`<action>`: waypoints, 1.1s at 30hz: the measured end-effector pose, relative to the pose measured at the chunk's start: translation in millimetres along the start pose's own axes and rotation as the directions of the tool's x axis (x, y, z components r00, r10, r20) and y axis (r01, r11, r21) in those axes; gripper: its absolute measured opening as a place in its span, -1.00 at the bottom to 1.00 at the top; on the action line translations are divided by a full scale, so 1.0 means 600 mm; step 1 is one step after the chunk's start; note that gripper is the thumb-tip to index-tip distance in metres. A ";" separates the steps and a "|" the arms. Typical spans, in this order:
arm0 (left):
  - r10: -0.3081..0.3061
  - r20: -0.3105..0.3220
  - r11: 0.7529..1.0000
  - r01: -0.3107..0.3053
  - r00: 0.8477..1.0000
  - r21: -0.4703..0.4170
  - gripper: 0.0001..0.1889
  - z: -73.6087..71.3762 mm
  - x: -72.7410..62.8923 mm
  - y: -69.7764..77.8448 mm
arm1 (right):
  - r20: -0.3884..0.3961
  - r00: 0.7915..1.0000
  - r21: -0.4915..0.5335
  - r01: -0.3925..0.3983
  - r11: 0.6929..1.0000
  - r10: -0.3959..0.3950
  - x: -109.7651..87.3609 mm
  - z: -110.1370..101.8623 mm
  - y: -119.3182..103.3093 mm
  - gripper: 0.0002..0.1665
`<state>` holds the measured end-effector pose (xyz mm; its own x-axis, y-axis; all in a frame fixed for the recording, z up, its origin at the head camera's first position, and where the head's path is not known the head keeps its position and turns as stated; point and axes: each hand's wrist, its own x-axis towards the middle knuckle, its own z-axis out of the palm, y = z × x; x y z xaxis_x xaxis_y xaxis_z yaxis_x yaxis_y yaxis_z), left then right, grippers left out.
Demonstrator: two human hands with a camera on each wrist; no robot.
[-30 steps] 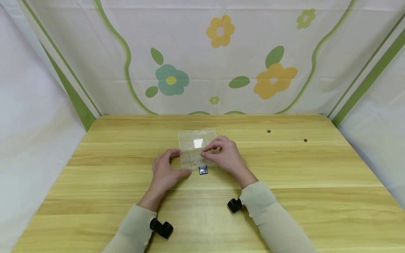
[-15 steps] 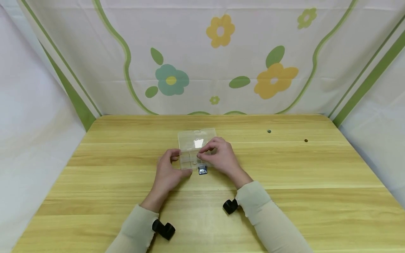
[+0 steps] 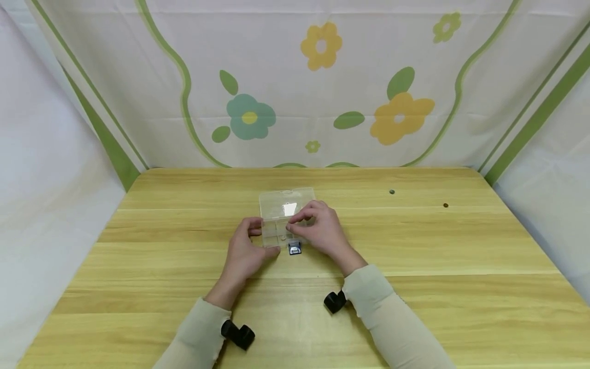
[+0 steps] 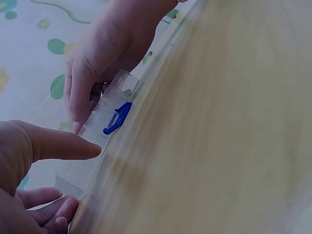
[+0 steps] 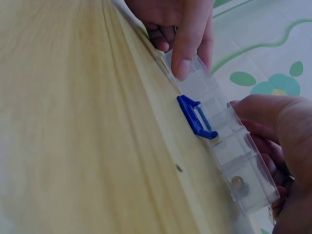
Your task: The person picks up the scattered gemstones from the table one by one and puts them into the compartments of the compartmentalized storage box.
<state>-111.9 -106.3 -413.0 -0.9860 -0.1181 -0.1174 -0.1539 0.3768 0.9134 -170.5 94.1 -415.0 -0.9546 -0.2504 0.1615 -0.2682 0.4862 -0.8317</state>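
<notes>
A clear plastic compartment box [image 3: 270, 234] lies on the table with its lid [image 3: 272, 202] raised at the back. On its front edge is a blue latch [image 5: 192, 117]. My left hand [image 3: 244, 251] holds the left end, thumb at the front corner and fingers at the back. Over the middle compartments, my right hand [image 3: 322, 228] pinches what looks like a small dark bead, mostly hidden by the thumb and index finger. One pale brown round bead [image 5: 238, 184] sits in an end compartment. Another small bead [image 5: 214, 140] shows near the latch.
Toward the back right of the wooden table [image 3: 415, 307] lie a small greenish bead [image 3: 392, 191] and a brown one [image 3: 445, 205]. A flowered cloth [image 3: 295, 92] hangs behind the table. Black cameras [image 3: 238, 334] sit on both wrists.
My right hand has shifted a little left over the box, then stays almost still. My left hand keeps its hold on the box, which stays in place.
</notes>
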 end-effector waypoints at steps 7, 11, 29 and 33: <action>0.005 -0.002 1.000 -0.005 1.000 -0.014 -0.19 -0.003 0.003 -0.006 | 0.002 1.000 -0.008 0.003 1.000 -0.003 0.001 0.000 -0.002 -0.94; 0.002 -0.004 1.000 -0.002 1.000 -0.018 -0.19 -0.002 0.003 -0.006 | -0.002 1.000 -0.005 -0.001 1.000 0.001 0.000 0.001 -0.001 -0.94; -0.010 0.008 0.999 0.011 1.000 -0.046 -0.18 -0.003 0.003 -0.007 | -0.011 0.999 -0.011 0.030 0.999 -0.030 -0.002 -0.002 -0.001 -0.92; 0.003 0.011 0.999 -0.002 1.000 -0.043 -0.18 -0.002 0.002 -0.006 | -0.049 0.998 0.029 0.043 0.999 -0.042 -0.003 -0.009 0.002 -0.93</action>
<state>-112.7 -109.0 -416.2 -0.9871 -0.1071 -0.1193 -0.1489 0.3375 0.9295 -169.9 99.9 -413.5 -0.9477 -0.2292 0.2222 -0.3056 0.4506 -0.8388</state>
